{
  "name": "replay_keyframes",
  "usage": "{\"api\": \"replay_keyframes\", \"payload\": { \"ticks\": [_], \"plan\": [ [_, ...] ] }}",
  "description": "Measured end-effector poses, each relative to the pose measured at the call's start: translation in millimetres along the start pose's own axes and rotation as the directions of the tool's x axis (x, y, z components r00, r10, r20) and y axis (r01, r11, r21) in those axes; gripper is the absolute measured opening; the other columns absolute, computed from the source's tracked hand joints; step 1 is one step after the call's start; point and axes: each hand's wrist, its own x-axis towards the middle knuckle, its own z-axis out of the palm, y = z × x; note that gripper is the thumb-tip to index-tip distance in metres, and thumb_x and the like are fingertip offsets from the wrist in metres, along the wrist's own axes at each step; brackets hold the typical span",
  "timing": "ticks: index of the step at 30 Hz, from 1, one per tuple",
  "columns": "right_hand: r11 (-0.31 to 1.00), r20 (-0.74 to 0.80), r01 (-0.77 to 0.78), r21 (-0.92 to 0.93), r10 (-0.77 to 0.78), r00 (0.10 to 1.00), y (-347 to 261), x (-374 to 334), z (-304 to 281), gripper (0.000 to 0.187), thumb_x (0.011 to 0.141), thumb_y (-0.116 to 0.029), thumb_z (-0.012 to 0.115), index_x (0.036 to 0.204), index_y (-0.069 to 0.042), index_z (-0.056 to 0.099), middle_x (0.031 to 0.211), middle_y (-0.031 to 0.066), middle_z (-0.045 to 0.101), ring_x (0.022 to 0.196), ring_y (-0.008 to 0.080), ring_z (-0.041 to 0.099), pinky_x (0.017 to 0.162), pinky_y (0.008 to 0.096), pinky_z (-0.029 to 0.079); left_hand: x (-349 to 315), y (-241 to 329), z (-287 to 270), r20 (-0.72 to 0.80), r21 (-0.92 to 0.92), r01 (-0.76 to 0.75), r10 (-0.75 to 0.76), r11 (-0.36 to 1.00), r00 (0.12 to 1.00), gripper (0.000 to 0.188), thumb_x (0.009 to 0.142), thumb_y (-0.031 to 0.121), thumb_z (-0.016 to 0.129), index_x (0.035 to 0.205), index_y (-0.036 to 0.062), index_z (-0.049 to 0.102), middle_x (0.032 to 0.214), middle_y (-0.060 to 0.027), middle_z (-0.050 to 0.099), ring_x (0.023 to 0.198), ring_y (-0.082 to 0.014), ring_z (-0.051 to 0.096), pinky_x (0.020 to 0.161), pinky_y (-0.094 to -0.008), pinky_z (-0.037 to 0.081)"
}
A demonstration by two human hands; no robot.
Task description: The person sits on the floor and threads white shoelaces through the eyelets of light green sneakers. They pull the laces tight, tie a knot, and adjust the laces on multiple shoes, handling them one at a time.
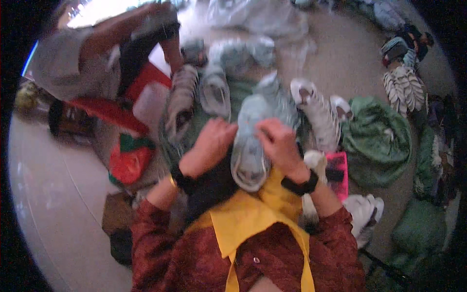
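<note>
A pale blue shoe upper point(250, 153) lies lengthwise over my lap, its rounded open end toward me. At its left edge my left hand point(208, 146) is closed, fingertips pinched together; what they hold is too blurred to make out. My right hand point(282, 148) pinches the opposite edge of the upper. More pale blue uppers point(279, 100) are bunched just beyond it. Farther left lie a grey-white upper point(214, 90) and a brownish stack of uppers point(181, 104). A row of white uppers point(318, 114) stretches out to the right of my hand.
At the left, another person point(73, 63) sits close by on a red seat point(109, 114). A red and green bag point(130, 160) lies below. To my right are a pink basket point(337, 175), a green sack point(377, 141) and white uppers point(365, 214). Clear plastic sheeting point(262, 19) spreads across the far floor.
</note>
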Motion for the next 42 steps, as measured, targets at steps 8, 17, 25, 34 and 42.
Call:
{"api": "replay_keyframes", "payload": {
  "ticks": [8, 17, 25, 34, 42],
  "plan": [
    [0.952, 0.047, -0.306, -0.025, 0.307, 0.950, 11.7, -42.8, -19.0, 0.019, 0.087, -0.006, 0.067, 0.106, -0.002, 0.067, 0.098, 0.0159, 0.068, 0.087, 0.0349, 0.067, 0.078, 0.0407, 0.053, -0.8, 15.0, -12.5, -0.017, -0.164, 0.171, -0.176, 0.971, 0.984, 0.007, 0.090, 0.004, 0.056, 0.096, 0.0031, 0.053, 0.086, -0.0197, 0.059, 0.080, -0.0439, 0.060, 0.067, -0.0493, 0.049],
    [0.976, 0.064, -0.138, -0.167, 0.150, 0.987, 18.2, -36.8, -23.6, 0.011, 0.089, -0.008, 0.067, 0.098, -0.001, 0.067, 0.096, 0.0164, 0.069, 0.088, 0.0357, 0.067, 0.076, 0.0411, 0.053, -16.2, 0.2, -29.6, -0.049, -0.153, 0.133, -0.142, 0.979, 0.989, 0.009, 0.091, 0.004, 0.059, 0.096, 0.0031, 0.052, 0.087, -0.0176, 0.055, 0.081, -0.0431, 0.058, 0.067, -0.0473, 0.048],
    [0.968, 0.066, -0.224, -0.111, 0.232, 0.970, 22.0, -33.1, -43.1, 0.008, 0.087, -0.007, 0.069, 0.092, -0.001, 0.070, 0.090, 0.0143, 0.071, 0.083, 0.0316, 0.069, 0.074, 0.0387, 0.053, -57.1, -51.0, -50.6, 0.112, -0.574, 0.349, -0.351, 0.741, 0.930, 0.007, 0.095, 0.004, 0.058, 0.097, 0.0037, 0.051, 0.088, -0.0028, 0.052, 0.079, -0.0146, 0.052, 0.074, -0.0274, 0.044],
    [0.973, 0.021, -0.231, 0.002, 0.231, 0.973, 35.2, -43.5, -45.1, 0.010, 0.086, -0.011, 0.069, 0.091, -0.002, 0.072, 0.090, 0.0161, 0.071, 0.082, 0.0310, 0.070, 0.073, 0.0384, 0.054, -74.7, -61.7, -48.0, 0.214, -0.752, 0.477, -0.516, 0.455, 0.830, 0.016, 0.097, 0.008, 0.063, 0.107, 0.0046, 0.051, 0.096, 0.0047, 0.046, 0.089, -0.0069, 0.046, 0.081, -0.0222, 0.040],
    [0.932, -0.148, -0.362, -0.020, 0.355, 0.923, 103.2, -67.2, -76.6, 0.014, 0.084, -0.010, 0.067, 0.094, -0.003, 0.074, 0.085, 0.0165, 0.072, 0.078, 0.0303, 0.070, 0.072, 0.0381, 0.055, -57.2, -57.6, -45.8, 0.121, -0.272, 0.331, -0.310, 0.903, 0.943, 0.015, 0.091, 0.003, 0.065, 0.090, 0.0024, 0.050, 0.084, -0.0054, 0.052, 0.075, -0.0148, 0.044, 0.070, -0.0291, 0.041]
  ]
}}
